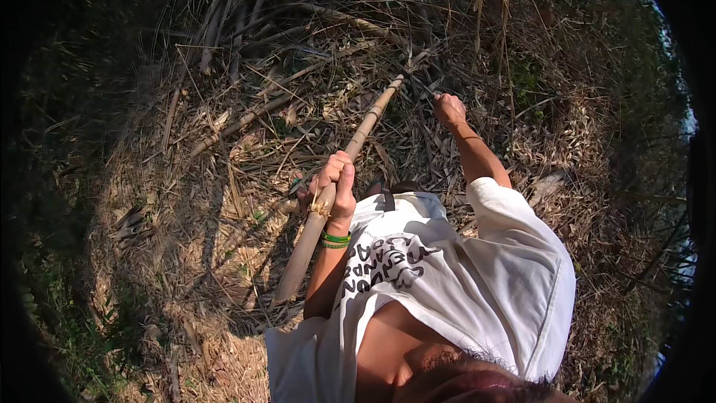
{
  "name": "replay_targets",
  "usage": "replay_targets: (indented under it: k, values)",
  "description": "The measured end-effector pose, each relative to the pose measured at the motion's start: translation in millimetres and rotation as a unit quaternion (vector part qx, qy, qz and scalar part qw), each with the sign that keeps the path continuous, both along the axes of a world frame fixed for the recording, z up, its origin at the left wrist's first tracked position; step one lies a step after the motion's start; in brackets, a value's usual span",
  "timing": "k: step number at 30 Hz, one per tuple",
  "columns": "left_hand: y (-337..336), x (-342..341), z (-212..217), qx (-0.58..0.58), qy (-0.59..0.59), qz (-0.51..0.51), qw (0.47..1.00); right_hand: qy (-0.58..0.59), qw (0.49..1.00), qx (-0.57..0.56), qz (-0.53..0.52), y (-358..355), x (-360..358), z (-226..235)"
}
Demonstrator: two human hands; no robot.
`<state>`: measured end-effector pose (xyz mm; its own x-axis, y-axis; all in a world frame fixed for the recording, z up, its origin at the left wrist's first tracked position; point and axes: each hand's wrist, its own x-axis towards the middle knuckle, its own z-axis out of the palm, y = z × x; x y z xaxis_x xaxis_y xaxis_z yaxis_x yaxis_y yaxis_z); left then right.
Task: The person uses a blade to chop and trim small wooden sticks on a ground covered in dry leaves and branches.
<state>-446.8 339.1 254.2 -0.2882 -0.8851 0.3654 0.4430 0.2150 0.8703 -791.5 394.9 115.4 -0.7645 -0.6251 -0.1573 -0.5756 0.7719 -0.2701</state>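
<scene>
My left hand (339,183), with green bands at its wrist, is wrapped round a thick, pale cane pole (369,121). The pole slants from a broad cut end beside my left forearm up to a thinner far end among the dry stalks. Just below my grip, a joint on the pole is frayed and splintered. To the right of the pole's far end, my right hand (450,110) is closed in a fist with the arm stretched forward. Something thin and dark shows by its fingers, too small to make out against the shaded litter.
Dry leaves and broken cane litter (224,254) cover the ground. Several loose canes (250,116) lie at the far left, with a heap of stalks (358,22) beyond the pole. Thin upright stems (481,7) stand at the far right. Green plants (82,336) grow at the near left.
</scene>
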Motion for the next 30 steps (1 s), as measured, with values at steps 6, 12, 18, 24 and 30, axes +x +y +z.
replay_targets:
  k: [6, 12, 18, 24, 30]
  values:
    - [-1, -1, 3, -0.022, -0.022, -0.006, 0.999, 0.037, 0.994, 0.088, 0.055, 39, -51, -37]
    - [-32, -18, 24, -0.024, -0.032, 0.025, 0.999, -0.199, 0.975, 0.098, 0.02, 68, 33, -21]
    - [-61, -55, 63, 0.029, 0.037, 0.017, 0.999, -0.181, 0.964, -0.142, -0.134, 67, 77, -29]
    - [-63, -78, 97, 0.071, 0.051, 0.018, 0.996, -0.117, 0.919, -0.372, -0.058, 1, 63, -35]
    - [-65, -81, 102, 0.064, 0.033, 0.01, 0.997, -0.249, 0.907, -0.135, -0.312, 16, 24, -80]
